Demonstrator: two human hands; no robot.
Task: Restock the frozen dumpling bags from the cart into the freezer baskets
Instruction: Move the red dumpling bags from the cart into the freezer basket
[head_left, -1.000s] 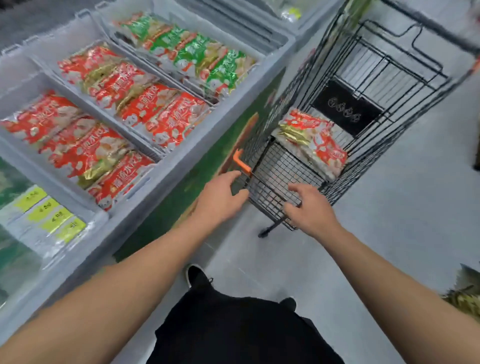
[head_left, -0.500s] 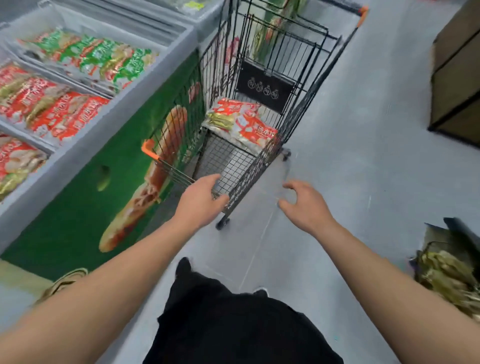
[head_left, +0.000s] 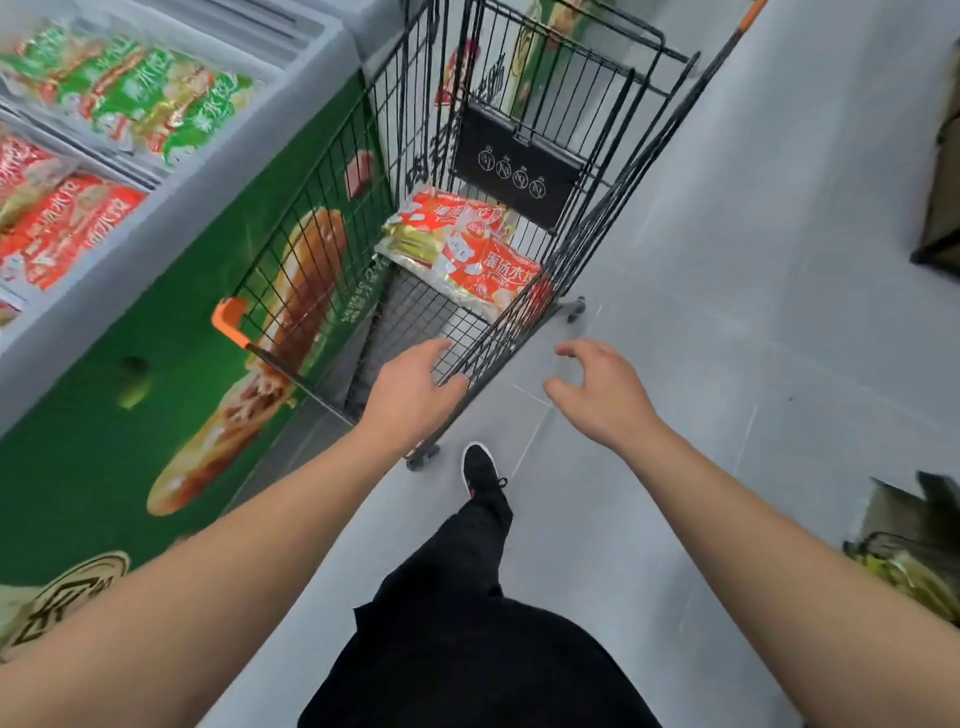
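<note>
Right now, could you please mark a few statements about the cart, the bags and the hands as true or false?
1. Red dumpling bags lie in the cart. True.
2. The right hand grips a bag. False: it hangs open above the floor, holding nothing.
3. The left hand is at the cart's near wire edge, with no bag in it. True.
4. The freezer stands to the person's right. False: it is on the left, beside the cart.
5. Green bags lie in a freezer basket. True.
</note>
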